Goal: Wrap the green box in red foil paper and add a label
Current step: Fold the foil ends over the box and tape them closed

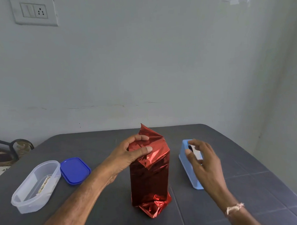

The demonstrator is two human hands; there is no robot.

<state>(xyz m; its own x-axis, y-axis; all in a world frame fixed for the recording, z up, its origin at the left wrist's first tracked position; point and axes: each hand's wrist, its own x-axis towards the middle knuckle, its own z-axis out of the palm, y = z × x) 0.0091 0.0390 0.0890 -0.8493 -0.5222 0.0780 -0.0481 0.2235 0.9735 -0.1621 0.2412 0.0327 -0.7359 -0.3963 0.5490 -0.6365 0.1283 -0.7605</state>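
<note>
The box stands upright in the middle of the dark table, fully covered in red foil paper (149, 177); no green shows. Loose foil sticks up in a point at its top and crumples out at its base. My left hand (129, 155) grips the folded foil at the top of the box, thumb across the near face and fingers over the top edge. My right hand (204, 159) hovers with spread, relaxed fingers over a light blue tape dispenser (189, 170) just right of the box, fingertips at its top; whether they touch it is unclear.
A clear oval plastic container (25, 197) with a printed strip inside sits at the left, its blue lid (74, 171) beside it. The dark table (249, 184) runs to a grey wall behind. A chair frame (14, 145) shows at far left.
</note>
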